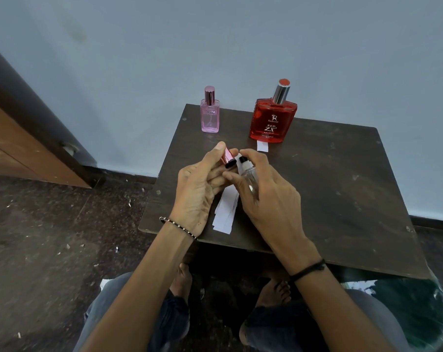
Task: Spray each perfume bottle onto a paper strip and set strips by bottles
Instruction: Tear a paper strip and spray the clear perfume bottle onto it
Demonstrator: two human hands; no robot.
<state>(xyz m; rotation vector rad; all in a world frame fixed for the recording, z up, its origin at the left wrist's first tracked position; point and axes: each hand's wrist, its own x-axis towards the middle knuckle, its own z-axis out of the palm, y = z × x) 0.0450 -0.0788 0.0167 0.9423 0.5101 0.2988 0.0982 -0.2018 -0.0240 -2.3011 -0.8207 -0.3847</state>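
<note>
Against a pale blue-grey wall stands a small dark wooden table [329,174], its top scuffed and speckled. At its far edge a slim pink perfume bottle [210,115] stands upright with its metallic pink cap on, and well to its right a wider red perfume bottle [272,120] stands with a silver-and-red cap; a short paper strip [263,146] lies just in front of the red one, touching its base. Over the middle of the table the left hand [200,184] pinches a loose pink cap [228,158] between thumb and fingertips, open end toward the camera. The right hand [268,196] is closed around a clear bottle [248,174] with a black-and-white sprayer, forefinger curled near the nozzle, perhaps resting on it. Beneath both hands a loose pile of white paper strips [225,214] lies on the tabletop near the front edge. Both wrists wear thin bracelets
</note>
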